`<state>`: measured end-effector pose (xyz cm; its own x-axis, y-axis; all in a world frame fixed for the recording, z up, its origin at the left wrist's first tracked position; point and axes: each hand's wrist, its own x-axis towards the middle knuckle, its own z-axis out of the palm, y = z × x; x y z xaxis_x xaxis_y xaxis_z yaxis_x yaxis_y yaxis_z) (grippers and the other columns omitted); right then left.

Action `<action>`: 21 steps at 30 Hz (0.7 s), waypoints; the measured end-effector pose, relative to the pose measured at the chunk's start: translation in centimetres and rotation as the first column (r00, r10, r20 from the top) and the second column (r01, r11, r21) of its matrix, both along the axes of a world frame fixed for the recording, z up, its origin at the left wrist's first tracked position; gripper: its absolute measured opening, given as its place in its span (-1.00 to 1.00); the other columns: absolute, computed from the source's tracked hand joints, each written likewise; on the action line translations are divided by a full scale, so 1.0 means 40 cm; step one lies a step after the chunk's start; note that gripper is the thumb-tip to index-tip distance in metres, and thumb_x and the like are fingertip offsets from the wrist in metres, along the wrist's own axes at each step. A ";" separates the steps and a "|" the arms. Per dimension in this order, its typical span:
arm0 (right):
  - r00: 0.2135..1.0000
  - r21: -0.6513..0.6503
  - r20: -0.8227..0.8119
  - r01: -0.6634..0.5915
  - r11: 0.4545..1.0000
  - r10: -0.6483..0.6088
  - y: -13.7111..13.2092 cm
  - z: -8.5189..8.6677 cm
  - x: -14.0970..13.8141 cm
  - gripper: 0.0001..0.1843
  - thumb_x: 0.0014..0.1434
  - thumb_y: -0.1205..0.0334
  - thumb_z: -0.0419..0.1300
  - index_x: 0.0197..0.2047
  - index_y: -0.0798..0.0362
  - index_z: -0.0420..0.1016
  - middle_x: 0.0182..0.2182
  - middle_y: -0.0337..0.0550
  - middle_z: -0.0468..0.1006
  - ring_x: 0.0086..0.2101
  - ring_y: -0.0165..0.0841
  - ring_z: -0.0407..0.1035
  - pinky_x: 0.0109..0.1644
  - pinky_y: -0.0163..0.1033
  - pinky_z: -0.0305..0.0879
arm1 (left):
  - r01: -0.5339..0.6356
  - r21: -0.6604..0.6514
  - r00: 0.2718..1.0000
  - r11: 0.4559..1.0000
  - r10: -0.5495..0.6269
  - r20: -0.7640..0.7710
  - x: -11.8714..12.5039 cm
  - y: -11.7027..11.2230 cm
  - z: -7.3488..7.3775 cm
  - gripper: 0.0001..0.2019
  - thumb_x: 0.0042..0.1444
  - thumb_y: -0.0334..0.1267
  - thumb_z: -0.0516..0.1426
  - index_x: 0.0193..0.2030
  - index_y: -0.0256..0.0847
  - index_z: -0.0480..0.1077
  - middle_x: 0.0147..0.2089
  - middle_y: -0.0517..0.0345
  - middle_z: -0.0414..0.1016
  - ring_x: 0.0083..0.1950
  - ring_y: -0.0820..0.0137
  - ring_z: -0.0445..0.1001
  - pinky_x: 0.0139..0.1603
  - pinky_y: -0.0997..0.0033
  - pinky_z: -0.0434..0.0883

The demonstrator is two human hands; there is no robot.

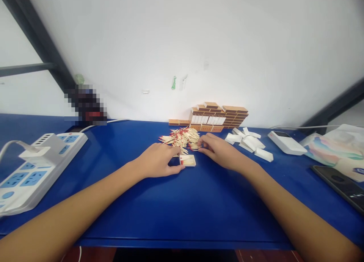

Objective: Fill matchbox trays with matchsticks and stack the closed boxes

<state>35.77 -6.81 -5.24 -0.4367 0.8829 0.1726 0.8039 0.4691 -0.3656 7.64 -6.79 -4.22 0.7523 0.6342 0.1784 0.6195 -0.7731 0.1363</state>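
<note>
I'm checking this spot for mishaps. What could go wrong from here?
1. The left hand is at one end of the small white rectangular matchbox tray; a nudge might spill the red-tipped wooden matches inside.
2. The right hand is beside the loose pile of red-tipped wooden matches and could scatter some.
3. The stepped stack of brown-and-white matchboxes stands behind that pile; a bump might topple it.

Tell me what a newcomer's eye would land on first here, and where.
Probably the loose heap of red-tipped wooden matches, mid-picture on the shiny blue tabletop. Next, the stepped stack of brown-and-white cardboard matchboxes just behind it, by the white wall. Then the small white matchbox tray holding some matches, in front of the heap, at the left hand.
</note>
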 end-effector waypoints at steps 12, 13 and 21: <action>0.999 -0.094 -0.039 0.005 0.996 -0.009 0.005 0.002 0.004 -0.84 0.41 0.18 0.12 -0.23 0.01 0.44 -0.21 -0.10 0.44 -0.27 -0.28 0.37 -0.16 -0.17 0.30 | 0.005 0.021 1.000 1.000 -0.005 -0.002 0.000 0.001 -0.001 -0.64 0.31 0.08 0.16 -0.03 -0.19 0.50 -0.39 0.15 0.58 -0.36 0.27 0.55 -0.39 0.35 0.21; 0.999 -0.101 -0.034 0.010 0.995 -0.014 0.004 0.004 0.004 -0.84 0.41 0.18 0.12 -0.23 0.01 0.43 -0.21 -0.10 0.44 -0.27 -0.27 0.37 -0.16 -0.17 0.30 | 0.010 0.021 1.000 1.000 -0.010 0.002 0.000 0.001 0.000 -0.64 0.32 0.08 0.16 -0.04 -0.19 0.50 -0.40 0.16 0.58 -0.38 0.28 0.55 -0.39 0.35 0.21; 1.000 -0.114 -0.019 -0.006 0.993 0.004 -0.004 0.014 0.001 -0.84 0.41 0.14 0.13 -0.20 0.01 0.44 -0.19 -0.10 0.44 -0.26 -0.29 0.35 -0.15 -0.18 0.29 | -0.016 0.030 1.000 0.999 0.017 -0.006 -0.008 0.010 0.013 -0.64 0.31 0.09 0.16 -0.07 -0.19 0.49 -0.38 0.14 0.57 -0.36 0.29 0.54 -0.37 0.34 0.24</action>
<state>35.82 -6.97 -4.68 -0.4392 0.8949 0.0790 0.7942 0.4279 -0.4315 7.31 -6.41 -3.71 0.7429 0.6410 0.1928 0.6330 -0.7664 0.1088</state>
